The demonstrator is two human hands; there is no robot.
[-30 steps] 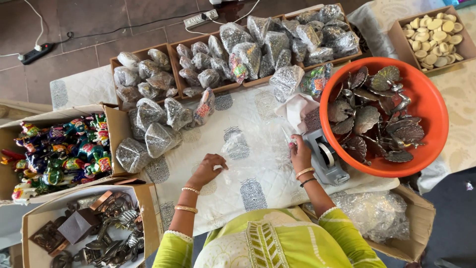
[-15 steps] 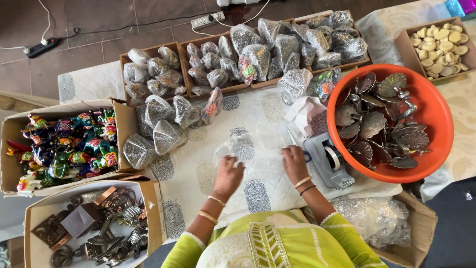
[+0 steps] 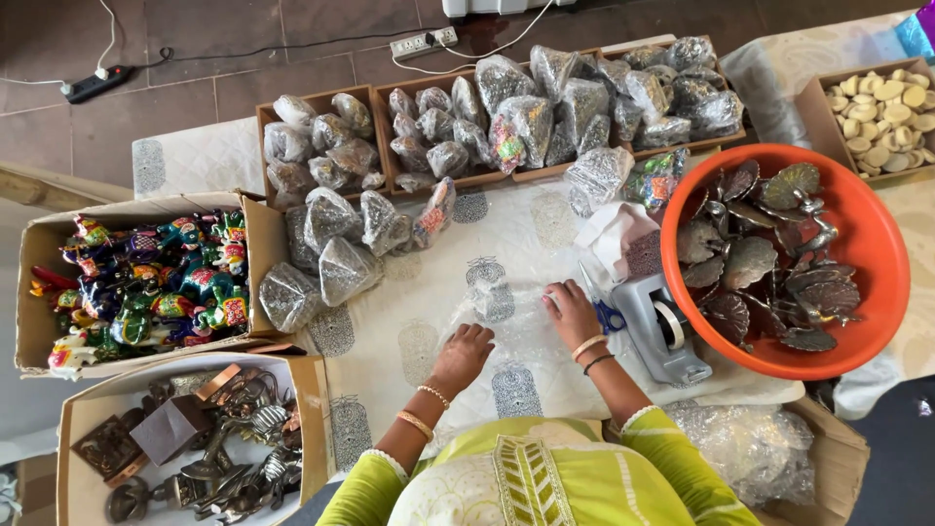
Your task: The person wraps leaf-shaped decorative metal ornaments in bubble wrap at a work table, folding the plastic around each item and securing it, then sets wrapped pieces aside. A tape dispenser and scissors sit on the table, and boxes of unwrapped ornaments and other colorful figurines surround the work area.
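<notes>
Pressing: both hands flat on a clear bubble-wrap sheet (image 3: 506,326) on the counter (image 3: 409,321).
Change: L hand (image 3: 466,353) has slid right vs. a sec ago – sheet now pinned at both ends.
R hand (image 3: 570,310): fingers spread, gripping nothing; L same.
Sheet axis: runs left-right, lying flat.
Beside: tape dispenser (image 3: 667,326).
Far: orange tub (image 3: 877,244), wrapped bundles (image 3: 545,107).

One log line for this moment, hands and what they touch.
left hand: flat on bubble wrap sheet | right hand: flat on same sheet | tape dispenser: beside right hand | holding: nothing
</notes>
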